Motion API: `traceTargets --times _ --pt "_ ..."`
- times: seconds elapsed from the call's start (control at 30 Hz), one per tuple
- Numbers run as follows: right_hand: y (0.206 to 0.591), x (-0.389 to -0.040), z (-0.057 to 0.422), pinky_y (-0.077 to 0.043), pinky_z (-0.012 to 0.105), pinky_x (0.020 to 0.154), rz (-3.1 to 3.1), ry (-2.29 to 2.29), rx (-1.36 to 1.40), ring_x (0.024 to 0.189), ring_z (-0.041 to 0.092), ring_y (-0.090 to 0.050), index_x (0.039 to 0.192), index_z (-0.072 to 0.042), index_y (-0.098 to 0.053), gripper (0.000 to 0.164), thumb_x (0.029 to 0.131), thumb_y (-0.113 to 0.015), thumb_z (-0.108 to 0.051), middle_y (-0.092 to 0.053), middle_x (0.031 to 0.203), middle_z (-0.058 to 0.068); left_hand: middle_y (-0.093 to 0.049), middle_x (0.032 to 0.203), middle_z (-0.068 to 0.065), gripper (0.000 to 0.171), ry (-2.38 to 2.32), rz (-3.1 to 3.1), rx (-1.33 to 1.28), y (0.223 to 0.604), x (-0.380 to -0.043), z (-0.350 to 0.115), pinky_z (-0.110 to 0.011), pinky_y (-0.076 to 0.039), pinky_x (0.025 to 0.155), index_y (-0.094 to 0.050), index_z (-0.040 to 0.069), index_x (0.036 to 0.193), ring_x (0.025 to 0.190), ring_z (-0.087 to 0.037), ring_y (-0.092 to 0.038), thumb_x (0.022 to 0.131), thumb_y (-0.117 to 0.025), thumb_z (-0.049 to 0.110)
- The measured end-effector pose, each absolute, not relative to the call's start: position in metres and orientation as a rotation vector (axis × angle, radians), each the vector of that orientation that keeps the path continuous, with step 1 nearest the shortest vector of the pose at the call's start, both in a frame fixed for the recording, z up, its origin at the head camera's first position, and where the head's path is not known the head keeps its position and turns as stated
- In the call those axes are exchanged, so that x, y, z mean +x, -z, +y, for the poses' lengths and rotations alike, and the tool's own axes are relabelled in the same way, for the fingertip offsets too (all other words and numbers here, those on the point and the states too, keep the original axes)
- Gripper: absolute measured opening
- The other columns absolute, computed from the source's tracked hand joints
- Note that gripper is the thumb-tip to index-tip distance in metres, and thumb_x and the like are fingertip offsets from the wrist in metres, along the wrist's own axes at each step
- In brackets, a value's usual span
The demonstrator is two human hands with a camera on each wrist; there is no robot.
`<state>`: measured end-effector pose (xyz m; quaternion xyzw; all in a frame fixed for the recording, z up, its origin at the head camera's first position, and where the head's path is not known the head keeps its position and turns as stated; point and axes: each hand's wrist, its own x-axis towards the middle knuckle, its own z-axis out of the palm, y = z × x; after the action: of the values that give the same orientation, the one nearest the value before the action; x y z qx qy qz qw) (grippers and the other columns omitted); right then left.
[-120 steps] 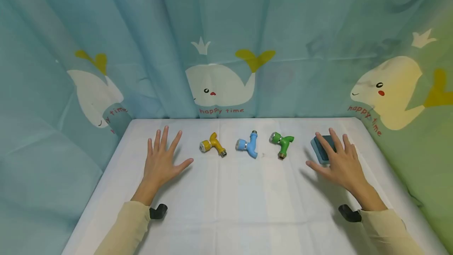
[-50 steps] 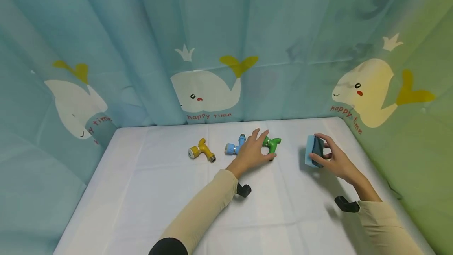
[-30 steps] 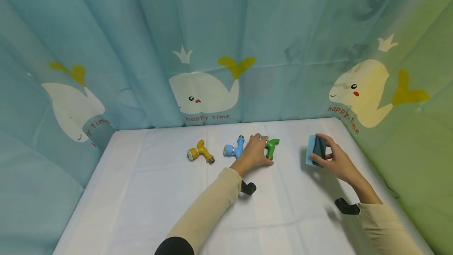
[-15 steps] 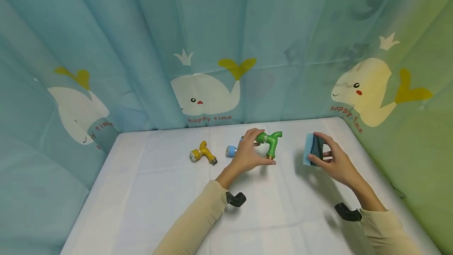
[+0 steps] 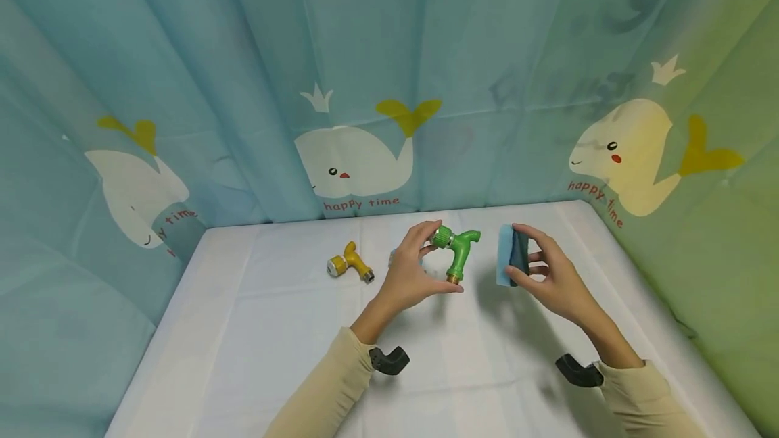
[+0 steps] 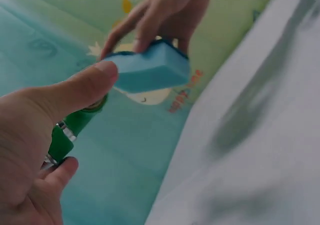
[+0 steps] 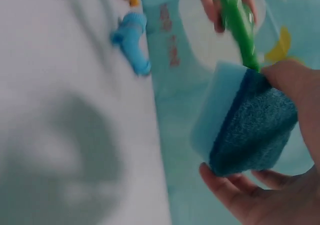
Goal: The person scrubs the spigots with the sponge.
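Here, the left hand (image 5: 406,279) is holding a green tap (image 5: 461,253) in a wide pinch above the bench (image 5: 292,343) while the right hand (image 5: 556,282) is clasping a sponge (image 5: 513,255) just beside it, the tap possibly risking a slip should pressure be landing off-centre.

Head view forward-down over table (image 5: 262,330), wrist views close in, both showing sponge (image 7: 255,122)

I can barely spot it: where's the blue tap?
The blue tap lies on the table, right of the yellow tap and mostly hidden behind the left hand in the head view; the right wrist view shows it better.
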<state>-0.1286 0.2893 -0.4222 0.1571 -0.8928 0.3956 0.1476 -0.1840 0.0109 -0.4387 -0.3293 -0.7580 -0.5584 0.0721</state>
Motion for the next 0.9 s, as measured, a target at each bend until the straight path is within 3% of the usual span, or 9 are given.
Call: traceTargets --times 0.13,0.3,0.4,0.57,0.8,0.9 --pt "0.411 -0.129 0.26 -0.061 0.039 0.074 -2.482 -1.03 0.583 0.104 0.035 -0.062 0.152 -0.014 -0.047 0.081 0.081 -0.085 -0.002 -0.044 0.147 0.023 -0.046 0.15 -0.01 0.11 1.467 -2.291 -1.03 0.438 -0.184 0.008 -0.028 -0.054 0.099 -0.045 0.008 0.152 0.125 -0.021 -0.058 0.06 -0.103 0.022" --pt "0.407 -0.131 0.232 -0.06 0.058 0.075 -2.458 -0.905 0.612 0.112 0.047 -0.062 0.147 -0.019 -0.055 0.068 0.085 -0.084 -0.01 -0.042 0.147 0.031 -0.051 0.149 -0.009 0.112 1.264 -2.256 -1.04 0.437 -0.185 0.008 -0.038 -0.054 0.099 -0.048 0.009 0.151 0.13 -0.022 -0.056 0.057 -0.103 0.034" --pt "0.408 -0.129 0.227 -0.061 0.054 0.07 -2.427 -0.866 0.605 0.106 0.045 -0.065 0.142 -0.02 -0.061 0.061 0.087 -0.082 -0.01 -0.045 0.145 0.031 -0.052 0.149 -0.009 0.111 1.235 -2.224 -1.053 0.436 -0.185 0.008 -0.043 -0.052 0.104 -0.05 0.007 0.15 0.137 -0.022 -0.051 0.057 -0.103 0.036" --pt "0.408 -0.13 0.23 -0.058 0.045 0.058 -2.408 -0.703 0.676 0.097 0.036 -0.065 0.138 -0.023 -0.066 0.058 0.084 -0.084 -0.012 -0.049 0.143 0.029 -0.055 0.148 -0.009 0.107 1.216 -2.191 -1.085 0.433 -0.184 0.004 -0.039 -0.052 0.104 -0.052 0.006 0.148 0.133 -0.022 -0.055 0.058 -0.103 0.033" --pt "0.412 -0.132 0.237 -0.058 0.047 0.06 -2.439 -0.658 0.647 0.093 0.035 -0.065 0.138 -0.021 -0.067 0.058 0.084 -0.085 -0.015 -0.052 0.141 0.029 -0.056 0.147 -0.009 0.106 1.152 -2.226 -1.103 0.434 -0.181 0.001 -0.043 -0.059 0.089 -0.053 0.007 0.147 0.127 -0.023 -0.058 0.059 -0.102 0.037" --pt "0.411 -0.131 0.238 -0.06 0.051 0.066 -2.455 -0.689 0.659 0.099 0.038 -0.067 0.139 -0.02 -0.066 0.059 0.083 -0.086 -0.017 -0.053 0.142 0.028 -0.057 0.146 -0.007 0.105 1.137 -2.217 -1.116 0.431 -0.179 -0.001 -0.043 -0.059 0.085 -0.053 0.009 0.147 0.126 -0.022 -0.058 0.059 -0.102 0.038"
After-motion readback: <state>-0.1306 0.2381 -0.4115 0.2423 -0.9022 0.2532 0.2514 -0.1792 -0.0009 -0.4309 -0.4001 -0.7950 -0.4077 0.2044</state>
